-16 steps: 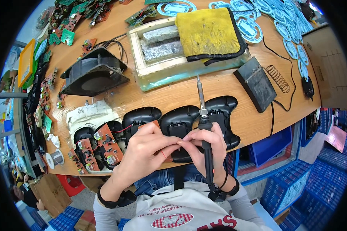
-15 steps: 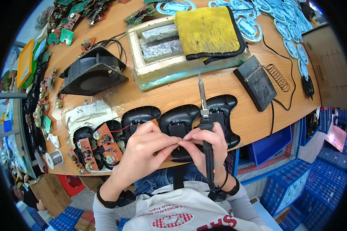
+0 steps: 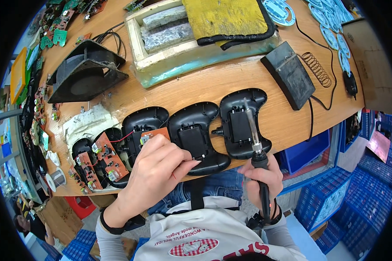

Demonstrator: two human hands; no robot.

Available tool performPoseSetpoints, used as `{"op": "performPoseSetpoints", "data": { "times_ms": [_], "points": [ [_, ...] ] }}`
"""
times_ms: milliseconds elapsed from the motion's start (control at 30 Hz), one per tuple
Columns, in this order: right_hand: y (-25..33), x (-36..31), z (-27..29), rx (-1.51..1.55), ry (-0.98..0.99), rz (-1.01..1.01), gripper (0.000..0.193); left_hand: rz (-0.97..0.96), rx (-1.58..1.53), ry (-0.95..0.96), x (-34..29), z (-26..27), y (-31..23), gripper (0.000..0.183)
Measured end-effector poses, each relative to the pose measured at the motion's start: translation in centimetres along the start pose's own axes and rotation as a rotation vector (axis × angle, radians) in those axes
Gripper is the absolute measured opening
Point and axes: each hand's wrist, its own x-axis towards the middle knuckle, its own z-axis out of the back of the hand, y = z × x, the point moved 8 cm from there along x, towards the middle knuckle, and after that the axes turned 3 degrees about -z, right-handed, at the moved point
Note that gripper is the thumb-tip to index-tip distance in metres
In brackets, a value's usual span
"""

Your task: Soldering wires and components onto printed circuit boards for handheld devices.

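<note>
In my right hand [image 3: 264, 182] is a soldering iron [image 3: 260, 162] with a black handle, its metal tip angled up over the rightmost black controller shell [image 3: 241, 124]. My left hand [image 3: 159, 169] is pinched closed above the front of two more shells, including the middle one [image 3: 191, 135]. A thin red wire [image 3: 175, 177] shows at its fingers; the rest of it is hidden. Partly under that hand, an orange circuit board [image 3: 154, 134] lies on another shell. Further left, several orange boards [image 3: 110, 158] with red wires rest on shells.
A black fan [image 3: 89, 74] stands at the back left. A cream tray [image 3: 139, 65] holds grey blocks, with a yellow cloth [image 3: 226, 19] over it. At right are a black box-shaped stand [image 3: 288, 76] and a wire coil [image 3: 316, 69]. A solder spool [image 3: 56, 179] sits at the left edge.
My hands have moved apart: the right has gone right and down with the soldering iron, while the left stays pinched by the shells. The view has shifted slightly.
</note>
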Motion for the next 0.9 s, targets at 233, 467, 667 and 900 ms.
{"op": "performPoseSetpoints", "data": {
  "times_ms": [233, 467, 667, 900],
  "points": [
    [0.4, -1.3, 0.6, 0.075, -0.034, 0.110, 0.031, -0.100, 0.153, 0.004, -0.2, -0.5, -0.5, 0.018],
    [0.3, -1.6, 0.7, 0.103, 0.044, 0.064, 0.036, -0.126, 0.214, 0.029, -0.3, -1.3, -0.5, 0.018],
    [1.4, -1.0, 0.7, 0.061, 0.089, 0.108, 0.030, -0.142, 0.216, 0.046, -0.3, -1.6, -0.5, 0.018],
    [1.8, -0.1, 0.5, 0.037, 0.125, 0.119, 0.024, -0.149, 0.209, 0.035, -0.3, -1.6, -0.5, 0.017]
  ]
}}
